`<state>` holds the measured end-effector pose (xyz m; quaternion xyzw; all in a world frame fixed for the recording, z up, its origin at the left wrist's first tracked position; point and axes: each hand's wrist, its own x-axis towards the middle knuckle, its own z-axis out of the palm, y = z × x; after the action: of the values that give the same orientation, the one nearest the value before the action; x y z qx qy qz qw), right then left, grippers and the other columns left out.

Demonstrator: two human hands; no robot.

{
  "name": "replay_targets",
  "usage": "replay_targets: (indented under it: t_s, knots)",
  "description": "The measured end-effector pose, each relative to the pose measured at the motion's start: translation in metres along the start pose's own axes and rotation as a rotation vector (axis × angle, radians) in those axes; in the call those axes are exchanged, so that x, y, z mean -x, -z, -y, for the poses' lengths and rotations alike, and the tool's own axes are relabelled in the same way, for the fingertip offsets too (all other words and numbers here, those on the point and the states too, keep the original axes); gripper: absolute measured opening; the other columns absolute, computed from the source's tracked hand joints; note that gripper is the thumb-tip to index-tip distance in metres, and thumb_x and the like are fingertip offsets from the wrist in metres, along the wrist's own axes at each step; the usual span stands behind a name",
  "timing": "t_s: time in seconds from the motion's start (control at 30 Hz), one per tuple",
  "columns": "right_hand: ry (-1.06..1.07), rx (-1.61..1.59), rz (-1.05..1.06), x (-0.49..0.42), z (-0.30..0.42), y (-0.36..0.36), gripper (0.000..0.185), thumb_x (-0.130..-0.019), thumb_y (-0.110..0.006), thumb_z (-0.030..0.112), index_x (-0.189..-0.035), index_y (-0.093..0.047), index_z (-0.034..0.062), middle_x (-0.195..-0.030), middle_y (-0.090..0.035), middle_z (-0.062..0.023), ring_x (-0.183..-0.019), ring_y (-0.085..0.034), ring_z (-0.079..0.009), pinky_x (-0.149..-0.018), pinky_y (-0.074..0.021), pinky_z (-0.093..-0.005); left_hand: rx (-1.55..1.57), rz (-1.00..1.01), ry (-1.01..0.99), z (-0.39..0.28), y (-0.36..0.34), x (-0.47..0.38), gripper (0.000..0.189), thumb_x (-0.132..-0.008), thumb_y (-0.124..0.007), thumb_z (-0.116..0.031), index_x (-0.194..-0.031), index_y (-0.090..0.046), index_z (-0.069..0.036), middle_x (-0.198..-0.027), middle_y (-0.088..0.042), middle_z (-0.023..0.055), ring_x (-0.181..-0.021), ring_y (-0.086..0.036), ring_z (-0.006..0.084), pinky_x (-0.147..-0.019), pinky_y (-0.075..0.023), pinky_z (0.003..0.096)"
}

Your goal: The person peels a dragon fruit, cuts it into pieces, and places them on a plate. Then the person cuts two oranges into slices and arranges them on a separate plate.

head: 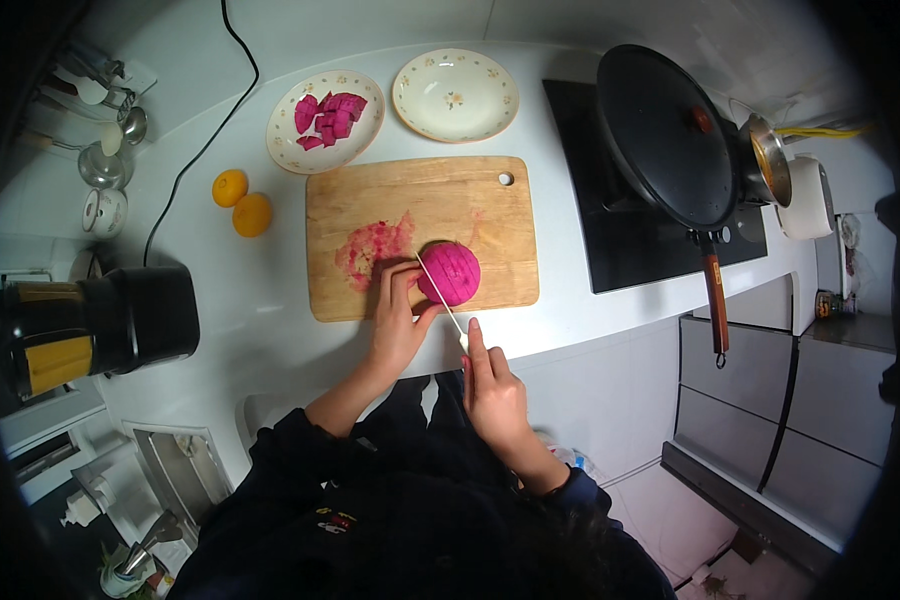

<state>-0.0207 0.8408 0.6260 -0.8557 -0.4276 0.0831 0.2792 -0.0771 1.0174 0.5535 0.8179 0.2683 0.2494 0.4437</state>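
A round, magenta-fleshed piece of fruit (457, 279), which looks like red dragon fruit, lies near the front of the wooden cutting board (450, 187). Parallel cut lines score its face. My left hand (397, 322) steadies it from the left, fingertips and thumb against its side. In my right hand (495, 386) is a knife (440, 294) with a thin blade and pale handle, the index finger stretched along its top. The blade crosses the fruit's left part; how deep it sits I cannot tell. Magenta juice stains (371, 247) mark the board left of the fruit.
Behind the board are a plate (281, 142) of magenta chunks (334, 120) and another flowered plate (456, 94). Two orange citrus fruits (244, 204) sit left. A frying pan (664, 135) stands over the black cooktop (607, 255), its handle (714, 300) jutting past the counter edge. A black appliance (150, 319) lies left.
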Motion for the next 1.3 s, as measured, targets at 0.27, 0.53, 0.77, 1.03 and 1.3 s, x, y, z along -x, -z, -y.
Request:
replay_targets:
  t_s: [0.27,0.53,0.77,1.03,1.3]
  knots:
    - [-0.040,0.065,0.022,0.001,-0.008,-0.026,0.062,-0.099,-0.064,0.009,-0.157,-0.042,0.0050,-0.083,-0.058,-0.0156,-0.054,-0.060,-0.0350,-0.048,-0.0501,-0.0462,0.020,-0.007,-0.010,0.005,0.003,0.000,0.056,-0.080,-0.084,-0.003,-0.126,-0.053,0.002,-0.130,-0.055,0.0200,-0.119,-0.060,0.0387,-0.100,-0.0537,0.0421]
    - [-0.071,0.105,0.026,0.001,-0.012,-0.039,0.062,-0.100,-0.062,0.009,-0.157,-0.040,0.0052,-0.083,-0.058,-0.0164,-0.053,-0.059,-0.0362,-0.048,-0.0502,-0.0472,0.052,0.012,-0.018,0.008,0.005,0.000,0.055,-0.081,-0.082,-0.003,-0.127,-0.053,0.002,-0.130,-0.055,0.0193,-0.118,-0.059,0.0393,-0.099,-0.0513,0.0434]
    - [-0.036,-0.057,-0.103,0.008,-0.009,0.006,0.054,-0.097,-0.065,0.003,-0.149,-0.050,0.0034,-0.087,-0.061,-0.0184,-0.066,-0.065,-0.0372,-0.059,-0.0537,-0.0442,0.021,0.022,-0.026,0.008,0.005,-0.001,0.056,-0.081,-0.081,0.000,-0.129,-0.053,0.000,-0.130,-0.055,0.0187,-0.118,-0.059,0.0393,-0.099,-0.0519,0.0429]
    - [0.079,0.026,-0.037,-0.064,-0.084,0.056,0.028,-0.099,-0.065,0.012,-0.127,-0.063,0.0047,-0.097,-0.067,-0.0127,-0.085,-0.066,-0.0319,-0.079,-0.0518,-0.0408,0.021,-0.012,0.014,0.008,0.005,0.002,0.065,-0.084,-0.080,-0.003,-0.140,-0.049,-0.001,-0.140,-0.051,0.0218,-0.125,-0.056,0.0408,-0.105,-0.0491,0.0442]
    - [0.641,0.189,0.210,-0.186,-0.111,0.063,0.028,-0.098,-0.064,0.019,-0.126,-0.068,0.0204,-0.098,-0.060,-0.0017,-0.100,-0.056,-0.0219,-0.101,-0.0354,-0.0429,-0.274,-0.519,0.050,-0.037,-0.015,0.015,0.076,-0.088,-0.081,-0.018,-0.147,-0.039,0.006,-0.151,-0.039,0.0265,-0.137,-0.040,0.0458,-0.114,-0.0355,0.0519]
